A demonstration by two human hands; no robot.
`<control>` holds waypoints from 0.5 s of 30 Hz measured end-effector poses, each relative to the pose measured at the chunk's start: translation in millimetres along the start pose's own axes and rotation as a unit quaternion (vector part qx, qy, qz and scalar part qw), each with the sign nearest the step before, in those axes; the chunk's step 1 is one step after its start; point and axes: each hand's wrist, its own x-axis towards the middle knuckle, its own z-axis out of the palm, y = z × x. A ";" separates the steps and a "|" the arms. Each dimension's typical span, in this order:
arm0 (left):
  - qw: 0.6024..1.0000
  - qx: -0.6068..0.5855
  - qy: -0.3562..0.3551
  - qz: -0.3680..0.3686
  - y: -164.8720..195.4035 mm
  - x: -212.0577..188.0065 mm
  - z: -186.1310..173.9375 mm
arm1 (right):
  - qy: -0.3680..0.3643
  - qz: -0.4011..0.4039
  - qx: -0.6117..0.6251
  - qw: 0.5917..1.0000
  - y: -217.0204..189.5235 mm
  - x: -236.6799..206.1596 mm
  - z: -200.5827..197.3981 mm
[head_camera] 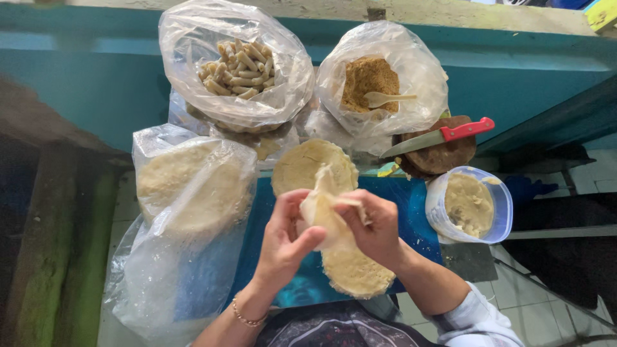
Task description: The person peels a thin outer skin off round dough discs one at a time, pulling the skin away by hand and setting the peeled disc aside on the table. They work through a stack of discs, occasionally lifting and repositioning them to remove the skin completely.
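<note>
Over the blue board [411, 212], both hands, left [283, 241] and right [376, 231], pinch a pale, thin, folded wrapper [324, 205]; bags [193, 193] crowd the edges.

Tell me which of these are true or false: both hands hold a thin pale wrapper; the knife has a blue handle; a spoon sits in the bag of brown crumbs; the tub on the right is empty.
1. Both the left hand and the right hand hold a thin pale wrapper. True.
2. The knife has a blue handle. False: the handle is red.
3. A spoon sits in the bag of brown crumbs. True.
4. The tub on the right is empty. False: it holds a pale filling.
</note>
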 end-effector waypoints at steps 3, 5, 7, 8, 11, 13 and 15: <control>0.980 0.164 0.017 0.108 -1.6 -0.7 7.7 | -0.017 0.028 0.008 0.999 -5.1 -2.6 -1.7; 0.989 0.093 0.039 0.110 -2.1 -1.2 3.0 | 0.012 0.084 0.036 0.996 -2.1 -4.3 -12.1; 0.990 0.063 0.067 0.111 -1.5 -4.6 -7.3 | 0.061 0.145 0.080 0.984 2.3 -9.6 -29.1; 0.987 0.066 0.086 0.115 -0.9 -7.1 -13.2 | 0.093 0.169 0.095 0.977 4.7 -13.4 -35.3; 0.979 0.068 0.140 0.132 -1.1 -15.5 -23.8 | 0.178 0.219 0.128 0.951 9.6 -25.3 -47.3; 0.974 0.045 0.168 0.143 -0.9 -16.8 -27.8 | 0.231 0.222 0.138 0.937 11.1 -29.0 -52.0; 0.969 -0.001 0.195 0.150 -0.4 -17.7 -30.8 | 0.266 0.210 0.144 0.930 8.7 -30.2 -59.1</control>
